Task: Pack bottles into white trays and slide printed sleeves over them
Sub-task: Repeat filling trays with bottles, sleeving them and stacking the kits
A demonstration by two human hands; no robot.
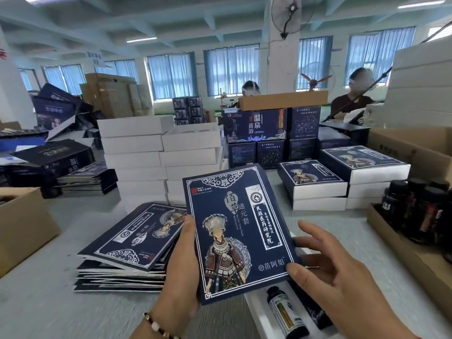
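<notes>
- Gripping printed sleeve w/ left hand: thumb curled over its left edge, fingers hidden behind.
- Right hand at sleeve's right edge: thumb tip touching lower right corner, fingers spread & relaxed, index pointing left just beside the edge; not wrapped round anything.
- Sleeve held tilted, face up toward camera, navy w/ white border and a costumed figure print; hovering above front part of white tray.
- Tray on table directly below sleeve, mostly covered by it; near end showing w/ two dark bottles lying side by side inside.
- Stack of flat sleeves on table left of left hand, top ones fanned out, just beside held sleeve.
- Beaded bracelet on left wrist.
- Upright dark bottles in cardboard box at right edge, near right hand.
- Finished sleeved packs stacked behind right hand, well apart from it.
- Piles of bare white trays mid-table behind sleeve.
- Navy printed cartons stacked further back; two ppl seated behind them.
- Another cardboard box at left edge.
</notes>
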